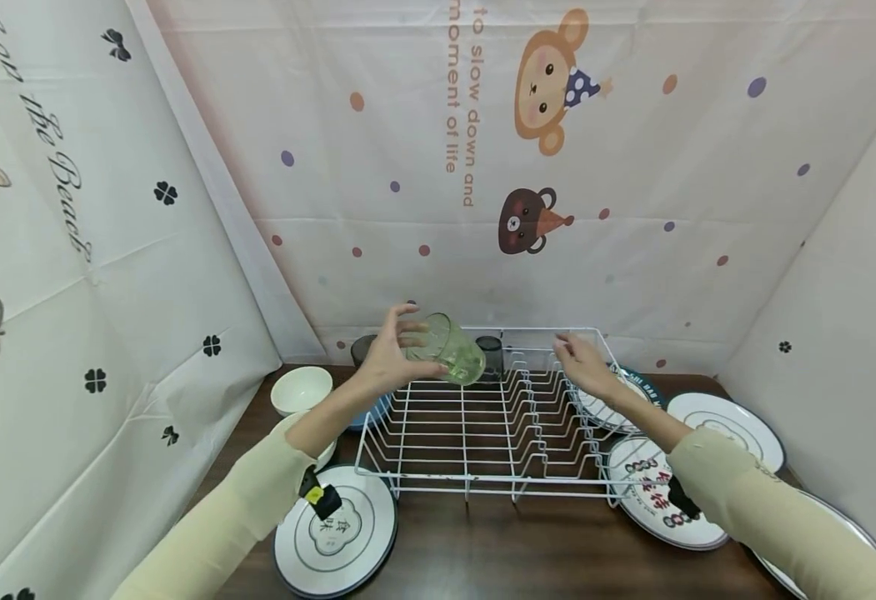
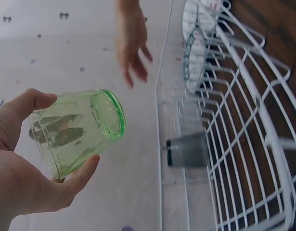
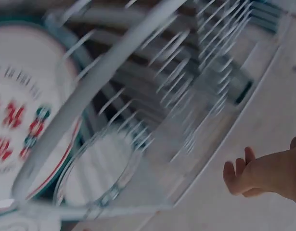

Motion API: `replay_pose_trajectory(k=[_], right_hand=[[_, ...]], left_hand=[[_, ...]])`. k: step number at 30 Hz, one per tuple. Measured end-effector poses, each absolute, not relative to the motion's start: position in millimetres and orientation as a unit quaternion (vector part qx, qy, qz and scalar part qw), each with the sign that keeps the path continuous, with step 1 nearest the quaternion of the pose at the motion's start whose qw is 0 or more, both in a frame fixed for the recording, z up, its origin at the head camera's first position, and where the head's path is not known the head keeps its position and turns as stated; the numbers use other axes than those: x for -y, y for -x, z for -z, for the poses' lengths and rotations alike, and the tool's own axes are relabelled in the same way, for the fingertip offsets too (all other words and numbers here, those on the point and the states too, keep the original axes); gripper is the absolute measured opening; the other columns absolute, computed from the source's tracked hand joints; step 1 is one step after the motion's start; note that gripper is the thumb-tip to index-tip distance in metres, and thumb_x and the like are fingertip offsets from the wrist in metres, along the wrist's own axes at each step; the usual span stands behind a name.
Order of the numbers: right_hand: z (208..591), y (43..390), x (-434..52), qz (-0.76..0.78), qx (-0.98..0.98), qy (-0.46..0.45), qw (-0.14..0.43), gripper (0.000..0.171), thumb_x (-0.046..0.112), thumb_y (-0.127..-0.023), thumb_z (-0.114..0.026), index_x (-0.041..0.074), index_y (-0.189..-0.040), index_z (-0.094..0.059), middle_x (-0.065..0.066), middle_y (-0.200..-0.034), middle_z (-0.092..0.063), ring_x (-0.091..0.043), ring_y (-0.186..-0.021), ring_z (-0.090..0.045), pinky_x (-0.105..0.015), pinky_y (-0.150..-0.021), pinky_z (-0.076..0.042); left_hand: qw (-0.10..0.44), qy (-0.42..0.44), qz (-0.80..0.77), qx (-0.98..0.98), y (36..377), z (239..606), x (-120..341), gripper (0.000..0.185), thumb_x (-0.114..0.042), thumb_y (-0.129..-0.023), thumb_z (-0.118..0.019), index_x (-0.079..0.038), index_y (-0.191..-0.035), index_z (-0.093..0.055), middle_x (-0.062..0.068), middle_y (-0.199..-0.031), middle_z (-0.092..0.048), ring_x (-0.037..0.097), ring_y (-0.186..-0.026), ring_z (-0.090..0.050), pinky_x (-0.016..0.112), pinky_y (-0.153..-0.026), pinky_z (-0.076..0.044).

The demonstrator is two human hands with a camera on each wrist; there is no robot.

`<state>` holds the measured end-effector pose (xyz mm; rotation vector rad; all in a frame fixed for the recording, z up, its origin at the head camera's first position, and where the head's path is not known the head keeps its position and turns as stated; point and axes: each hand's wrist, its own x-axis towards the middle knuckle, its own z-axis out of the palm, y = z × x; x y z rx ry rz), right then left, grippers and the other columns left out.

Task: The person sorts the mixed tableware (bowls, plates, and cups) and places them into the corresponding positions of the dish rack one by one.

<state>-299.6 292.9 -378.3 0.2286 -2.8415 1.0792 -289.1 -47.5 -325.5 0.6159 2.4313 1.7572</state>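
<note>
Your left hand (image 1: 388, 354) grips a green glass (image 1: 453, 348), thumb on one side and fingers curled round the other. The glass lies tilted on its side in the air, above the back left corner of the white wire rack (image 1: 483, 417), touching nothing but your hand. In the left wrist view the glass (image 2: 78, 130) shows a thick rim turned toward the rack (image 2: 234, 144), with your thumb and fingers of the left hand (image 2: 22, 168) wrapped about its base end.

Your right hand (image 1: 583, 362) holds nothing. Its fingers are spread and relaxed, over the right end of the rack, just above a plate (image 1: 606, 408) standing there. The right wrist view is blurred; it shows only loosely extended fingers (image 3: 239, 173) beside the rack wires (image 3: 138, 86).

A dark cup (image 1: 490, 354) stands behind the rack, near the glass. A white bowl (image 1: 301, 389) sits on the table (image 1: 498, 542) to the left of the rack. A flat plate (image 1: 335, 529) lies at front left; further plates (image 1: 655, 492) lie to the right of the rack.
</note>
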Motion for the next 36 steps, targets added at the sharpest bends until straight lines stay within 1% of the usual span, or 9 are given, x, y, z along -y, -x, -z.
replay_pose_trajectory(k=[5, 8, 13, 17, 21, 24, 29, 34, 36], right_hand=[[366, 292, -256, -0.550, 0.823, -0.095, -0.104, 0.064, 0.038, -0.113, -0.026, -0.006, -0.159, -0.022, -0.036, -0.154, -0.037, -0.050, -0.143, -0.039, -0.055, -0.116, -0.040], [365, 286, -242, -0.636, 0.739, -0.112, -0.192, 0.072, 0.048, -0.111, -0.022, -0.004, -0.160, -0.019, -0.033, -0.160, -0.026, -0.051, -0.147, -0.032, -0.055, -0.114, -0.042], [367, 276, -229, -0.709, 0.643, -0.117, -0.265, 0.075, 0.057, -0.108, -0.020, 0.006, -0.163, -0.012, -0.028, -0.166, -0.017, -0.052, -0.151, -0.025, -0.058, -0.111, -0.043], [369, 274, -224, -0.755, 0.586, -0.096, -0.277, 0.072, 0.054, -0.109, -0.024, 0.012, -0.165, -0.006, -0.027, -0.166, -0.014, -0.049, -0.151, -0.028, -0.053, -0.113, -0.042], [371, 270, -225, -0.791, 0.543, -0.046, -0.279, 0.074, 0.051, -0.109, -0.031, 0.008, -0.164, -0.005, -0.027, -0.164, -0.014, -0.037, -0.135, -0.053, -0.039, -0.110, -0.048], [372, 268, -225, -0.808, 0.514, -0.020, -0.286, 0.079, 0.051, -0.108, -0.035, 0.005, -0.163, -0.002, -0.027, -0.165, -0.011, -0.025, -0.118, -0.064, -0.030, -0.105, -0.052], [373, 270, -223, -0.815, 0.513, -0.036, -0.269, 0.075, 0.046, -0.110, -0.035, 0.007, -0.164, 0.000, -0.029, -0.164, -0.006, -0.023, -0.114, -0.064, -0.028, -0.104, -0.051], [370, 276, -220, -0.794, 0.571, -0.036, -0.205, 0.072, 0.043, -0.110, -0.038, 0.005, -0.163, -0.007, -0.030, -0.159, -0.018, -0.026, -0.120, -0.059, -0.032, -0.105, -0.052], [365, 281, -220, -0.779, 0.599, -0.038, -0.182, 0.072, 0.041, -0.109, -0.042, 0.002, -0.162, -0.012, -0.030, -0.158, -0.023, -0.026, -0.120, -0.059, -0.033, -0.105, -0.052]], left_hand=[[0.062, -0.219, -0.600, -0.767, 285, 334, 30, 0.097, -0.007, -0.079, -0.082, -0.021, -0.156, -0.024, 0.016, -0.152, -0.045, 0.039, -0.139, -0.047, 0.051, -0.101, -0.053], [0.058, -0.231, -0.609, -0.756, 283, 337, 22, 0.099, -0.005, -0.077, -0.083, -0.023, -0.155, -0.025, 0.014, -0.151, -0.046, 0.037, -0.136, -0.048, 0.046, -0.099, -0.056], [0.038, -0.240, -0.603, -0.760, 278, 339, 16, 0.100, -0.008, -0.077, -0.085, -0.024, -0.155, -0.025, 0.013, -0.149, -0.047, 0.036, -0.133, -0.050, 0.049, -0.099, -0.054], [0.035, -0.236, -0.609, -0.756, 276, 342, 14, 0.102, -0.007, -0.077, -0.086, -0.025, -0.156, -0.024, 0.012, -0.150, -0.047, 0.037, -0.135, -0.050, 0.047, -0.099, -0.056], [0.035, -0.239, -0.628, -0.740, 276, 348, 12, 0.103, -0.004, -0.077, -0.085, -0.023, -0.156, -0.023, 0.014, -0.151, -0.045, 0.038, -0.136, -0.049, 0.043, -0.097, -0.058], [0.029, -0.244, -0.631, -0.736, 277, 353, 14, 0.102, -0.004, -0.077, -0.085, -0.022, -0.156, -0.022, 0.015, -0.151, -0.045, 0.037, -0.136, -0.049, 0.045, -0.097, -0.057], [0.019, -0.249, -0.630, -0.735, 279, 359, 17, 0.103, -0.007, -0.078, -0.085, -0.022, -0.156, -0.021, 0.012, -0.152, -0.047, 0.035, -0.137, -0.049, 0.056, -0.106, -0.048], [0.022, -0.244, -0.578, -0.779, 283, 359, 34, 0.106, -0.012, -0.079, -0.085, -0.015, -0.160, -0.016, 0.020, -0.159, -0.040, 0.041, -0.144, -0.043, 0.060, -0.115, -0.038], [0.012, -0.224, -0.524, -0.822, 285, 359, 49, 0.099, -0.017, -0.082, -0.083, -0.008, -0.159, -0.022, 0.023, -0.159, -0.039, 0.043, -0.147, -0.038, 0.061, -0.117, -0.034]])
